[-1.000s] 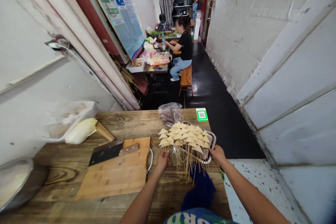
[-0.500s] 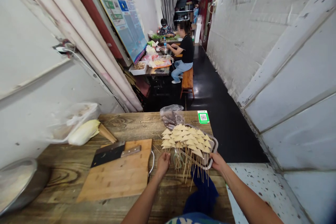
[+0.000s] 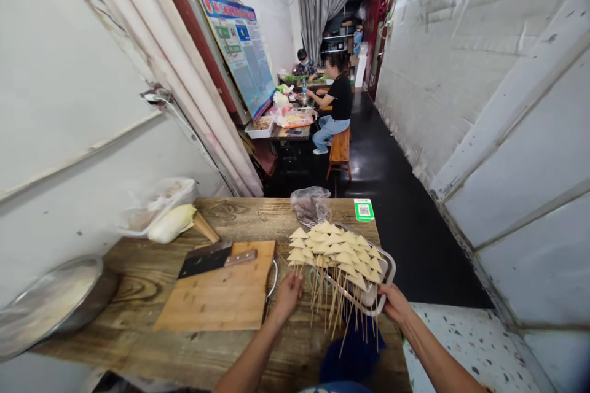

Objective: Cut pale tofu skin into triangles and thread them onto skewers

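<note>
Cleaver (image 3: 205, 260) on a cutting board (image 3: 216, 301), metal bowl (image 3: 99, 296) to its left, wooden bench (image 3: 340, 146) farther back.

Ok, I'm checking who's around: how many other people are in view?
2: a person in a black top on the wooden bench, and a person in a dark patterned top farther back, behind the greens. Others could be hidden.

A QR code (image 3: 364, 210) marks the green card (image 3: 364, 219) on the table (image 3: 249, 214); lettering (image 3: 230, 11) on the wall poster (image 3: 249, 61) is blurred.
</note>
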A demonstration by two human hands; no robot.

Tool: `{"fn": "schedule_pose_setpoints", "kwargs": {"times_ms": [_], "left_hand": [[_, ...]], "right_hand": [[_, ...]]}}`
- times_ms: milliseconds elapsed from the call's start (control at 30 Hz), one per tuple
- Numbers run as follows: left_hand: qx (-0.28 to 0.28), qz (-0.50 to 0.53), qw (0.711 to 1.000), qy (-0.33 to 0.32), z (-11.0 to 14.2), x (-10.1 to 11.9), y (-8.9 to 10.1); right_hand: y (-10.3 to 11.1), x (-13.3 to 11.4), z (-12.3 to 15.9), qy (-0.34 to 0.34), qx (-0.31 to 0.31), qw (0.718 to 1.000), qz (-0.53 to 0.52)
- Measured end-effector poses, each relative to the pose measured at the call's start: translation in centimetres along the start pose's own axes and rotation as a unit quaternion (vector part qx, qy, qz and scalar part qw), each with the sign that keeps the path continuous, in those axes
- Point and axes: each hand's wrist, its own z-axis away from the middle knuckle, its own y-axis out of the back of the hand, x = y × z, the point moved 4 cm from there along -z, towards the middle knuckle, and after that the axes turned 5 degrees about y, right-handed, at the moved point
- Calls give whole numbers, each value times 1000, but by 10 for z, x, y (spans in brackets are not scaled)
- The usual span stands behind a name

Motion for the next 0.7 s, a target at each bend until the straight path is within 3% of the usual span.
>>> {"fn": "schedule_pose_setpoints", "kwargs": {"times_ms": [333,700], "left_hand": [[83,-8,996,-20,49,62,19],[142,52,988,-33,66,84,32]], "right_hand": [[-18,-54,16,-42,-47,998,9],[-48,-111,8,-21,-95,990,106]]}}
